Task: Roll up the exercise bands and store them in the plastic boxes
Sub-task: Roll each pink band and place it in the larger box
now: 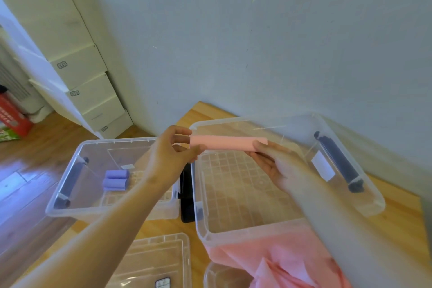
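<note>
A rolled pink exercise band (228, 143) is held level above the right clear plastic box (374, 199). My left hand (168, 149) pinches the roll's left end. My right hand (278, 163) grips its right end from below. The right box shows only its ribbed bottom under the roll. The left clear box (63, 203) holds two rolled purple bands (116, 179) stacked together. More pink band material (287, 262) lies loose in front of the right box, near the bottom of the view.
Both boxes stand on a wooden table (397, 213) against a pale wall. A clear lid (159, 259) lies at the front edge. A dark object (187, 194) sits between the boxes. White cartons (88, 91) are stacked on the floor at left.
</note>
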{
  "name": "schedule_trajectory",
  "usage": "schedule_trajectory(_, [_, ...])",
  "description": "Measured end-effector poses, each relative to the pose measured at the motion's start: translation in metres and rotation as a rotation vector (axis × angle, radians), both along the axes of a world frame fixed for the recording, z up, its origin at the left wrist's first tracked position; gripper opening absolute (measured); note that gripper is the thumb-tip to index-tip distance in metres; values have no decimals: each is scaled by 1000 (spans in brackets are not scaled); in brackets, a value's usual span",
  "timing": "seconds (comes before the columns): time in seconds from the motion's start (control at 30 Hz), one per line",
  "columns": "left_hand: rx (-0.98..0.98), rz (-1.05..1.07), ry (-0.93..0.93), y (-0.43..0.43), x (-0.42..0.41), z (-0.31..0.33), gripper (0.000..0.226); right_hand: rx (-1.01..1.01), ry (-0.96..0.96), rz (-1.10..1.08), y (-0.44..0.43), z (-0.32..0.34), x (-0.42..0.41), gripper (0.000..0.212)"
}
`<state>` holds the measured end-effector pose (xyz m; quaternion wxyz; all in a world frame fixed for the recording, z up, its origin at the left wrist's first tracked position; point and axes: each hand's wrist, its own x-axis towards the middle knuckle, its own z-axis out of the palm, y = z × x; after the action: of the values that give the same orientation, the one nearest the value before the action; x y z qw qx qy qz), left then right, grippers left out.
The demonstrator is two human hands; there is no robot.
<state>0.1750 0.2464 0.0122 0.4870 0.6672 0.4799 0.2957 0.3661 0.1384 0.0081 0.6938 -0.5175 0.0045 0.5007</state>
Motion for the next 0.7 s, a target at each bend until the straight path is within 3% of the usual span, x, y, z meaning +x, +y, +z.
schedule_trajectory(0.13, [342, 103, 201, 3, -6, -19, 38, -42, -28, 1, 4, -7, 10, 28])
schedule_trajectory(0.2, [392, 57, 244, 4, -7, -27, 48, -73, -45, 2, 6, -13, 15, 29])
schedule_trajectory(0.33, [303, -132, 384, 10, -6, -42, 68, -117, -72, -7, 14, -29, 22, 33])
schedule_trajectory(0.53, [241, -208, 324, 16, -5, -51, 69, -220, -119, -42, 39, -56, 28, 18])
schedule_trajectory(0.7, [225, -221, 313, 18, -4, -52, 68, -299, -165, 0, 48, -81, 30, 35])
